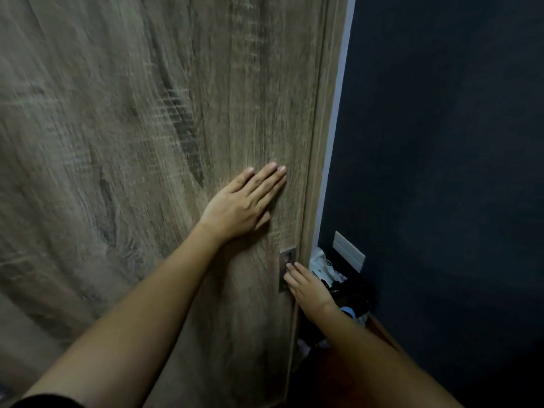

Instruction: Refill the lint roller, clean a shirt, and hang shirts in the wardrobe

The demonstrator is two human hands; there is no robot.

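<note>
A tall wood-grain wardrobe door (141,119) fills the left and middle of the head view. My left hand (244,201) lies flat on the door near its right edge, fingers straight and together, holding nothing. Lower down, my right hand (306,285) touches the small metal recessed handle (287,267) at the door's right edge, its fingertips on the plate. No shirt, hanger or lint roller shows in either hand. The door panel looks blurred.
A dark blue wall (441,172) stands close on the right, with a white switch plate (348,251) low on it. Between door and wall lies a pile of clothes and bags (338,278) on the floor.
</note>
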